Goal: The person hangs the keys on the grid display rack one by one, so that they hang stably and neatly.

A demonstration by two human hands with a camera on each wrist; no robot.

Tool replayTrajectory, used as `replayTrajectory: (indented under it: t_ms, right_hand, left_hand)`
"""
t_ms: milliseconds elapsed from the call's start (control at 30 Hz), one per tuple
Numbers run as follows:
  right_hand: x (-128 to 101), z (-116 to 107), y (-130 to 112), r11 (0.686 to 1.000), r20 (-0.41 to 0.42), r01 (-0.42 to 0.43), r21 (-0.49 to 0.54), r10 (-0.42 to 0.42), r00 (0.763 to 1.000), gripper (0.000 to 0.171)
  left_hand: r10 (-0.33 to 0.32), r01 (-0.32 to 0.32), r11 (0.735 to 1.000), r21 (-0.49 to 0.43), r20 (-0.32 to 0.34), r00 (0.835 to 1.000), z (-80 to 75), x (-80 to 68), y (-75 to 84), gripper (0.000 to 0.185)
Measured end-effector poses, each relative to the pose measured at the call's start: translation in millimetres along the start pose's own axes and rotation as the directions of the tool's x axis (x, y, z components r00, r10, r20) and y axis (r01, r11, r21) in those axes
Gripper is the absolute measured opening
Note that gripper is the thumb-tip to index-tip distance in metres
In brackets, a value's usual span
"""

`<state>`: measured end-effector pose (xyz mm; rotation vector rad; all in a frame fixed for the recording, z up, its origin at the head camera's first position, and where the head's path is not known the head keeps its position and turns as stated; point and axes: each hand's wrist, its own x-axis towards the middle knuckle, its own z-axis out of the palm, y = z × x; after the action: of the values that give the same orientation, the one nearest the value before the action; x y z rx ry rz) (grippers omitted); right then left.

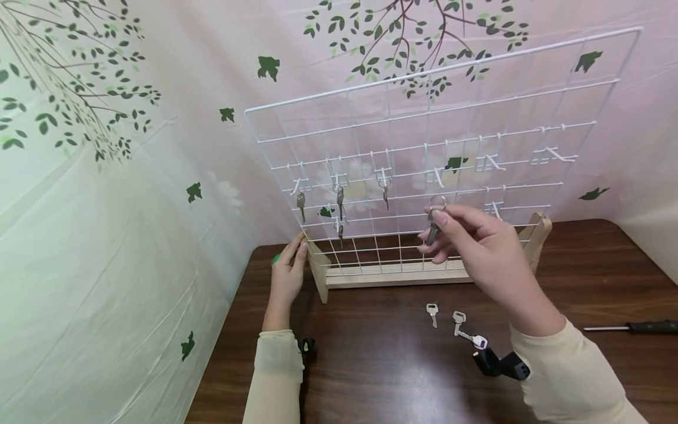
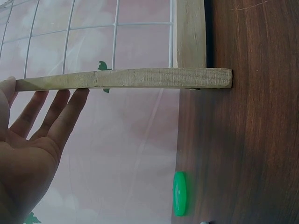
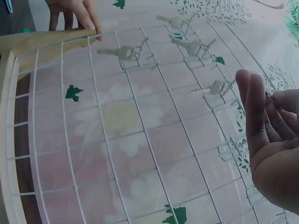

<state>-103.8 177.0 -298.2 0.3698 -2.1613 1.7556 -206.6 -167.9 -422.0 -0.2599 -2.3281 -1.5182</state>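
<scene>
A white wire grid rack [image 1: 477,106] stands in a wooden base [image 1: 392,275] on a dark wooden table [image 1: 392,377]. Several keys [image 1: 340,200] hang from its hooks on the left. My right hand [image 1: 466,238] pinches a silver key with a ring [image 1: 434,219] in front of the grid, just below an empty hook [image 1: 438,176]. My left hand [image 1: 288,268] rests with straight fingers [image 2: 60,107] against the rack's left wooden foot [image 2: 126,78]. In the right wrist view the hanging keys [image 3: 119,52] show through the grid [image 3: 140,140].
Two or three loose keys [image 1: 432,312] [image 1: 459,321] lie on the table before the rack. A screwdriver [image 1: 635,327] lies at the right edge. A green disc [image 2: 179,193] sits near the table's left edge. Patterned cloth hangs behind and to the left.
</scene>
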Motion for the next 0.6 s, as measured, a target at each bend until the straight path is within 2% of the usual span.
replayTrajectory:
  t_ms: [133, 367, 600]
  right_hand:
    - [8.2, -4.0, 0.3, 1.000, -0.008, -0.025, 0.004, 0.025, 1.000, 0.030]
    - [15.7, -7.2, 5.9, 0.999, -0.001, -0.041, -0.004, 0.041, 0.999, 0.031]
    - [20.1, -7.7, 14.0, 0.995, 0.021, -0.047, 0.083, 0.046, 0.999, 0.028]
  left_hand:
    - [-0.005, 0.005, 1.000, 0.004, -0.001, 1.000, 1.1, 0.8, -5.0, 0.040]
    - [0.004, -0.004, 1.000, 0.018, -0.005, 1.000, 3.8, 7.2, -31.4, 0.041]
    - [0.039, -0.040, 0.999, 0.013, 0.018, 0.999, -0.7, 7.7, -35.3, 0.040]
